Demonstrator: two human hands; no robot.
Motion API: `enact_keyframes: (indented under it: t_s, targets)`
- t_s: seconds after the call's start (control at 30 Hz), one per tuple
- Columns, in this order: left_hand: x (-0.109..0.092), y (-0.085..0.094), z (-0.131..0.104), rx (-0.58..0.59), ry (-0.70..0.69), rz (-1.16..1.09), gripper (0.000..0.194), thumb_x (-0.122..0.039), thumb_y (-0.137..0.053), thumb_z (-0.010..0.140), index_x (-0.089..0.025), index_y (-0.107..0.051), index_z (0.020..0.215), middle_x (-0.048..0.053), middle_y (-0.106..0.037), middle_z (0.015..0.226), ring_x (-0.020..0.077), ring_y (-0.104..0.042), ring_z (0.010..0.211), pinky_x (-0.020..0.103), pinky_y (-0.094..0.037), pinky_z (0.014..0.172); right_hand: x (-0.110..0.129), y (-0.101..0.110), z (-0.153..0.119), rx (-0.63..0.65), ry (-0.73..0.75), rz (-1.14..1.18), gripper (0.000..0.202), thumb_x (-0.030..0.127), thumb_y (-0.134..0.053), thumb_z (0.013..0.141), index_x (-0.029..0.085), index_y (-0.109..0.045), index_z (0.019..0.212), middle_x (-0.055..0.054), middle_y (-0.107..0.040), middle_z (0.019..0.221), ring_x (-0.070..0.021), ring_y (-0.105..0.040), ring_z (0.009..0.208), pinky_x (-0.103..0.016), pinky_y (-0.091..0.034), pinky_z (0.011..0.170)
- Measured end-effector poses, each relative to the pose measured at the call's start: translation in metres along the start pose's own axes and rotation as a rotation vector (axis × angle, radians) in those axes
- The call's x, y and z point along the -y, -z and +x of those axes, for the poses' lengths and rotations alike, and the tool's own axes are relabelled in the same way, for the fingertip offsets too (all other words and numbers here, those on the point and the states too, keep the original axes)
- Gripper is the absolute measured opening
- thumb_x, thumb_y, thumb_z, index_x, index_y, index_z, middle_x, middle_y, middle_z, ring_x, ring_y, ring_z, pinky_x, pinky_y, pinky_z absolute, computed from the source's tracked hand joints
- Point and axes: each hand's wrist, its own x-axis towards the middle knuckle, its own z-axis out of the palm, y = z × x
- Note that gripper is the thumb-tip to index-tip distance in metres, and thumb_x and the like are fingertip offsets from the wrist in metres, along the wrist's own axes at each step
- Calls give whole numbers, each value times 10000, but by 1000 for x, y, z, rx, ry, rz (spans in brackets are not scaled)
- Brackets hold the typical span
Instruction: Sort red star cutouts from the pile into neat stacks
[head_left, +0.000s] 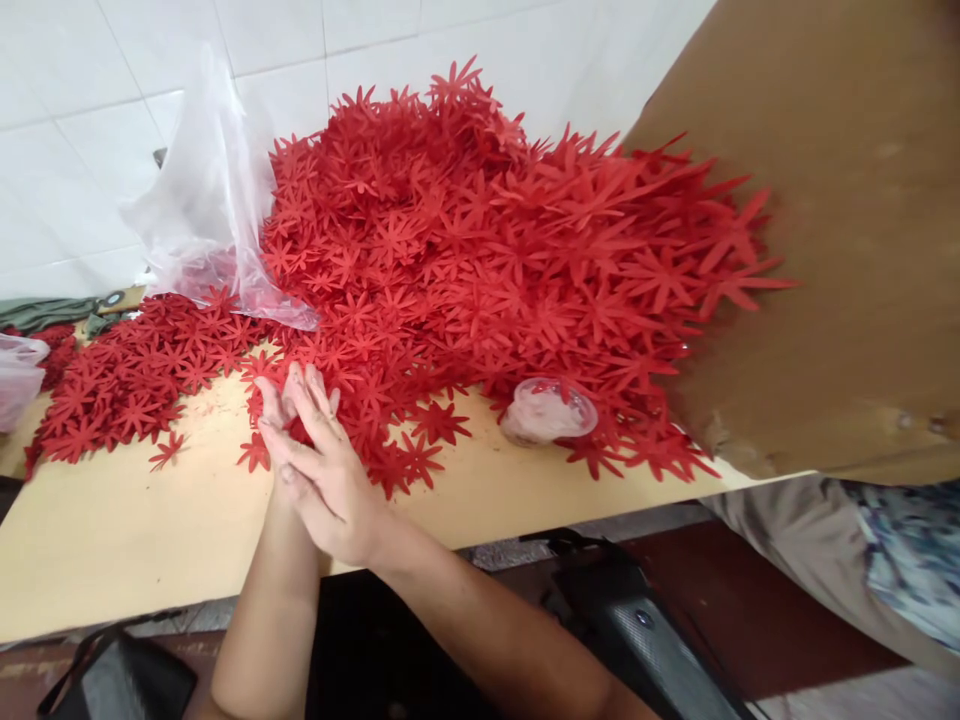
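My right hand [335, 490] lies across my left hand [273, 408], palm against palm, low over the near edge of the heap. The fingers of both hands are stretched out. Most of the left palm is covered by the right hand. A bit of red shows between the fingers, but I cannot tell whether it is held or lies behind. Around the fingertips are thin red star-shaped flower cut-outs [420, 270], piled high against the wall. One loose red flower [255, 453] lies just left of my hands. Right of them stands a small clear plastic tub [551, 410] with whitish contents.
A lower pile of darker red flowers [142, 360] spreads to the left, beside a clear plastic bag [217, 190]. A large brown cardboard sheet [825, 250] bounds the right side. A person's trouser leg [795, 540] shows beyond the table edge [150, 600]. Black bags [637, 620] lie below.
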Motion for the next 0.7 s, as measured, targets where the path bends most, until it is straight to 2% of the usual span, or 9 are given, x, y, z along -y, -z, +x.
enact_keyframes:
  t_s: [0.07,0.13,0.23,0.3,0.4,0.5,0.57,0.63,0.7]
  targets:
    - [11,0,-4,23,-180,-32,520,-579,-319,872,-408,-431,1350,-119,-272,1532,177,-206,1436,318,-240,1167,3,4,5,7,-40,61,614,575,-229,925,207,-542,1303,-21,-208,1545,-213,-58,1451,-480,-121,1192]
    - [15,-3,-7,85,-105,77,448,-484,-421,878,-366,-505,1302,-96,-349,1502,157,-219,1432,293,-201,1178,0,10,19,-19,-161,143,681,630,-188,907,215,-452,1378,-26,-280,1520,-195,-114,1445,-458,-144,1193]
    - [4,-6,-3,133,69,135,399,-334,-452,893,-277,-536,1279,-35,-421,1466,140,-287,1405,280,-193,1177,-11,14,35,-59,-295,148,724,636,-165,903,180,-382,1422,-45,-332,1497,-190,-179,1435,-434,-172,1195]
    - [-9,-6,3,87,99,71,402,-346,-374,921,-223,-543,1265,16,-448,1450,152,-367,1365,298,-245,1160,-15,10,32,-62,-273,83,710,611,-180,913,157,-403,1410,-60,-333,1497,-204,-179,1437,-443,-171,1196]
    - [-23,-4,12,13,106,53,532,-461,-220,942,-171,-559,1233,80,-488,1412,173,-426,1328,332,-298,1139,-10,1,16,-69,-191,54,687,551,-185,935,106,-346,1434,-91,-282,1519,-190,-153,1443,-423,-139,1205]
    - [-21,-7,11,-11,64,143,543,-422,-160,958,-173,-488,1311,64,-398,1481,140,-348,1374,298,-265,1154,0,2,11,-55,-187,146,743,577,-172,927,62,-271,1455,-107,-205,1542,-167,-107,1448,-375,-101,1211]
    - [-11,-11,5,-21,15,242,469,-338,-232,960,-198,-443,1356,26,-333,1517,117,-293,1398,265,-221,1167,0,11,21,-13,-251,249,805,650,-125,895,90,-324,1440,-88,-220,1540,-174,-110,1447,-375,-98,1208]
    - [-1,-15,-3,4,-35,315,434,-298,-341,939,-244,-450,1356,-18,-341,1513,111,-254,1413,253,-171,1180,-8,19,35,-5,-359,311,874,719,-88,849,124,-358,1430,-76,-243,1535,-193,-130,1443,-396,-108,1202]
    - [3,-17,-9,68,-41,286,431,-344,-358,935,-267,-467,1345,-36,-368,1498,117,-221,1425,263,-143,1186,-17,24,44,-48,-431,264,934,764,-95,813,116,-316,1449,-93,-227,1539,-211,-123,1444,-412,-106,1199]
